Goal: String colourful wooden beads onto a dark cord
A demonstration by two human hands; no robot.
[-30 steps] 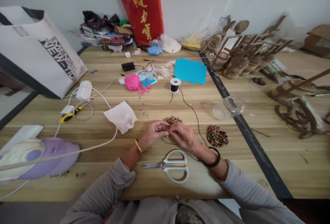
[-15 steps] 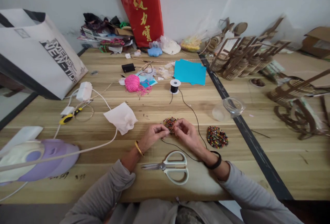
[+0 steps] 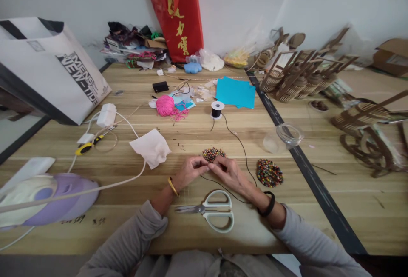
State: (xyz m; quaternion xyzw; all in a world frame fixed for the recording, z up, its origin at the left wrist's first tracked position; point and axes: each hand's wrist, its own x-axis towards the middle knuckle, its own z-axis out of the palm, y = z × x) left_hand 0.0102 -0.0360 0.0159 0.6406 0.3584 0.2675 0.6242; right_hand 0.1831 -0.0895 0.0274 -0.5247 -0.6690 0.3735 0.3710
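Observation:
Fingertips meet at the near edge of a pile of multicoloured beads (image 3: 213, 153). My left hand (image 3: 190, 170) is closed in a pinch where a thin black cord (image 3: 244, 151) ends up. That cord loops from a white spool (image 3: 217, 107), passes by my right forearm and comes back to the fingers. My right hand (image 3: 230, 174) also pinches, its tips touching the left ones; whatever lies between them is too small to make out. A second bunch of beads (image 3: 269, 172) lies to the right. White-handled scissors (image 3: 218, 216) rest between my forearms.
Left are a crumpled white tissue (image 3: 152, 148), a yellow-black screwdriver (image 3: 91, 144), a purple-cream appliance (image 3: 63, 198) with its cable, and a paper bag (image 3: 54, 72). Pink yarn (image 3: 165, 105) and blue sheets (image 3: 236, 92) lie further back. Small woven baskets (image 3: 295, 77) stand right.
My right hand has come down from the beads to meet the left fingertips, so more of the pile shows behind. The whole view has shifted slightly.

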